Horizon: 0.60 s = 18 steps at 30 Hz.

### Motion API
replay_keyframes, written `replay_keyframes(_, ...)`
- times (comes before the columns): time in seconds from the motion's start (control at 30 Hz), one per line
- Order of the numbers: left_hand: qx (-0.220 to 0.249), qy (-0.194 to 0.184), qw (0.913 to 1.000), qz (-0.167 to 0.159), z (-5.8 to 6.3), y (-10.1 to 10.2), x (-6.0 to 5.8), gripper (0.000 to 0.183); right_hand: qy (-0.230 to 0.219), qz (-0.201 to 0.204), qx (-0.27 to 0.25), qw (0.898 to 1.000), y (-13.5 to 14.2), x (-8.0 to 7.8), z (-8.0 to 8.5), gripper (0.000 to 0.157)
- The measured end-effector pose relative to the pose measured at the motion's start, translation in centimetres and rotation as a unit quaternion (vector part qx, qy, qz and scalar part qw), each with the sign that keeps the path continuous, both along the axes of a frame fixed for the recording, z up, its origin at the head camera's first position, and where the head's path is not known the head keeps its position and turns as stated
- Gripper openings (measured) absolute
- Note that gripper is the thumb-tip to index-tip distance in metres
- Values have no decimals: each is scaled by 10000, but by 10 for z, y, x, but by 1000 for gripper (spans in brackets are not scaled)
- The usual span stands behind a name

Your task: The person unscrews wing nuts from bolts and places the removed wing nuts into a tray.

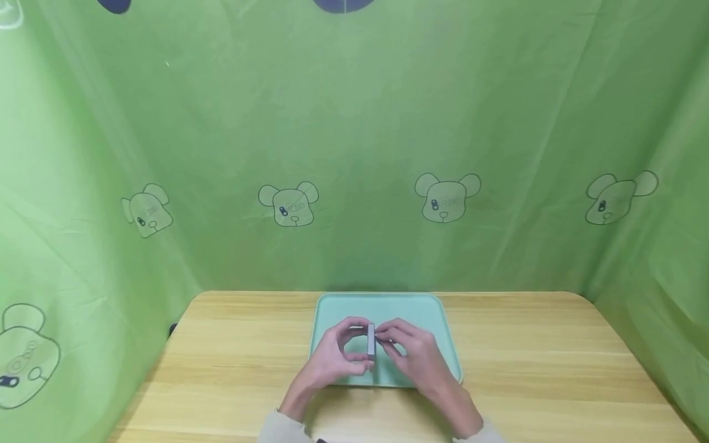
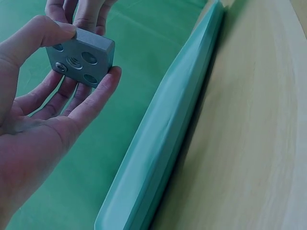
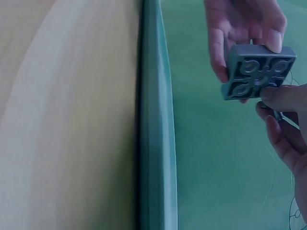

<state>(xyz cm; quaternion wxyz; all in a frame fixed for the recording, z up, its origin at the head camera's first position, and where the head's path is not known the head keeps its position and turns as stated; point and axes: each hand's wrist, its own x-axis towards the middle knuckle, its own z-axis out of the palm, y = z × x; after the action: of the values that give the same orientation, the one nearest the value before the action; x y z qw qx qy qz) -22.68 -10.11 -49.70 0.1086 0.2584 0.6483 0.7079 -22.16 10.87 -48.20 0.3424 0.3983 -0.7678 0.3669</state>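
My left hand [image 1: 335,354] grips a grey square metal block [image 2: 81,55] by its edges, thumb on one side and fingers on the other, over the tray. In the left wrist view, the block's face has round holes and a threaded centre hole, with a screw end [image 2: 61,67] in one corner hole. The recessed opposite face shows in the right wrist view. There my right hand [image 3: 292,110] has its thumb and fingertips right at a lower corner of the block. Between those fingers is a small shiny metal screw [image 3: 278,115], mostly hidden by them.
A light green tray [image 1: 382,300] lies on the wooden table [image 1: 543,351] beneath both hands. Its raised rim runs close below them in both wrist views. A green curtain [image 1: 365,123] with bear-head outlines stands behind the table and along both sides.
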Motion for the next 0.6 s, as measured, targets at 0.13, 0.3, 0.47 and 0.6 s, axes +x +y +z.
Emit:
replay_keyframes(0.13, 85, -31, 10000, -16, -1, -2, 1, 72, 46, 42, 7, 10000, -1, 1, -1, 30)
replay_keyframes(0.3, 145, 20, 9999, -68, -2, -3, 2, 74, -1732, 32, -304, 9844, 3, 7, 5, 35)
replay_keyframes(0.47, 116, 112, 9999, -14, -3, -4, 5, 75, -4597, 178, -1689, 8717, 9, 13, 12, 34)
replay_keyframes(0.6, 97, 215, 9997, -47, -4, -2, 6, 74, -5609, 453, -2281, 7945, 10, 12, 14, 46)
